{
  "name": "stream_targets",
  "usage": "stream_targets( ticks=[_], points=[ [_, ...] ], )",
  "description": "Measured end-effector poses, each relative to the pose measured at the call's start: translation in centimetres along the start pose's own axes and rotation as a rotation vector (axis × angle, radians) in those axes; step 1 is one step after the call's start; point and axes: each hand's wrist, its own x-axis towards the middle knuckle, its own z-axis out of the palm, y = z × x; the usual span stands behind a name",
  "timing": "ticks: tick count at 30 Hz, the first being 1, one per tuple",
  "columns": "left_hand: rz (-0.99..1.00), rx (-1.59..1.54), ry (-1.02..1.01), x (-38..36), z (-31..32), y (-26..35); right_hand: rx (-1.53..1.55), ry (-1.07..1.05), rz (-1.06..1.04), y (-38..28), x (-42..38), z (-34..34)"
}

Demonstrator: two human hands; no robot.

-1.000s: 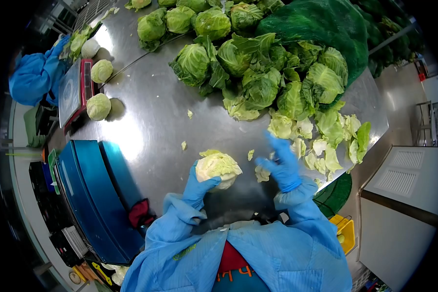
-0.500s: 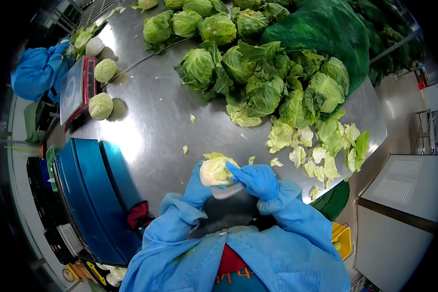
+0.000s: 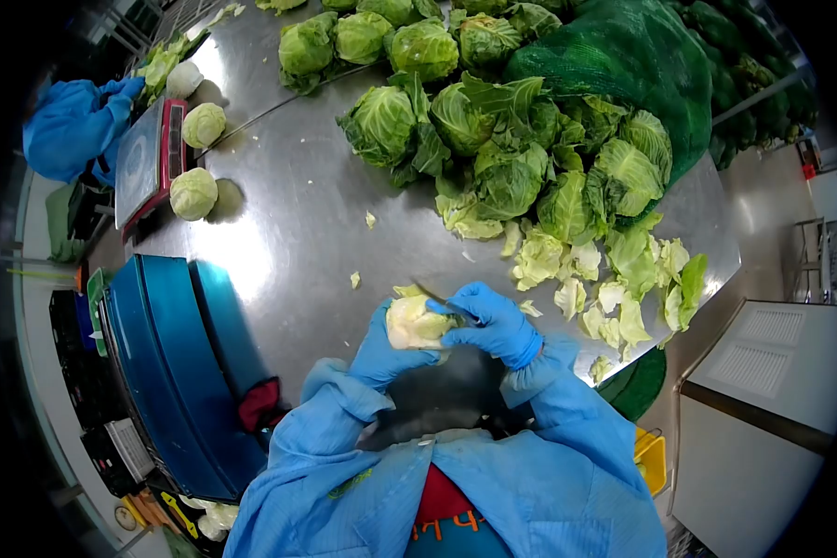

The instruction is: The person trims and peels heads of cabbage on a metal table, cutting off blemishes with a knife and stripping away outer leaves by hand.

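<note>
A small trimmed cabbage [image 3: 413,324], pale with a leaf edge curling up, is held in front of my chest. My left hand [image 3: 378,349], in a blue glove, is closed around its left side and underside. My right hand [image 3: 496,323], also gloved, is closed on a knife [image 3: 431,295], whose dark thin blade points left over the top of the cabbage; the handle is hidden in the fingers. My right fingers are close against the cabbage's right side. Loose leaf pieces [image 3: 572,296] lie on the table to the right of my hands.
Untrimmed cabbages [image 3: 507,177] are heaped on the steel table [image 3: 298,205] beside a green net sack [image 3: 623,70]. Two trimmed cabbages [image 3: 193,193] sit near a red-sided scale [image 3: 144,172]. Blue crates [image 3: 172,372] stand at left. At right is a white cabinet [image 3: 763,372].
My right hand has turned and moved slightly up, bringing the knife blade from below the cabbage to above it. My left hand keeps hold of the cabbage. The view has shifted slightly.
</note>
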Motion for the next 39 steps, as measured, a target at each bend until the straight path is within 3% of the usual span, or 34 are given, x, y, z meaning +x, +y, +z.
stream_targets(
  ticks=[2, 6, 8, 9, 11, 12, 15, 21, 27, 33, 36, 39],
  points=[
    [0.055, 0.031, -0.022, 0.5, 0.0, 0.3, 0.059, 0.019, -0.057, 2.2, 0.6, 0.6],
    [0.020, 0.031, -0.086, 1.0, 0.4, 1.7, -0.208, 0.062, -0.121, 2.7, 0.1, 0.8],
    [-0.012, 0.300, -0.125, 2.1, 0.3, 1.6, -0.498, 0.087, -0.151, 2.2, -0.1, 1.3],
    [-0.031, 0.436, -0.143, 2.3, 0.2, 1.5, -0.449, 0.117, -0.183, 1.8, -0.1, 1.2],
    [-0.013, 0.140, -0.096, 1.1, -0.2, 1.4, -0.345, 0.186, -0.242, 0.2, -0.2, 0.9],
    [-0.001, -0.006, -0.072, 0.8, -0.4, 1.4, -0.220, 0.358, -0.431, -0.6, 0.4, 0.2],
    [-0.016, -0.093, -0.009, 0.1, -0.4, 1.3, 0.408, 0.843, 0.134, -2.7, 0.3, -1.5],
    [-0.078, -0.076, -0.085, 0.5, -1.1, 1.2, 0.015, 0.128, 0.092, -0.1, 0.2, -0.4],
    [-0.044, 0.045, -0.102, 0.8, -1.7, 0.7, 0.271, 0.111, 0.046, 3.9, 1.0, 1.9],
    [-0.074, 0.006, -0.074, 0.9, -1.4, 1.1, -0.162, 0.094, -0.226, 3.0, 1.1, 0.6],
    [-0.080, 0.028, -0.015, 0.8, -1.7, 0.5, -0.566, 0.139, -0.204, 2.2, 0.6, 1.8],
    [-0.084, -0.003, -0.027, 0.7, -1.4, 1.0, -0.580, 0.236, -0.154, 2.1, 0.0, 3.0]
  ],
)
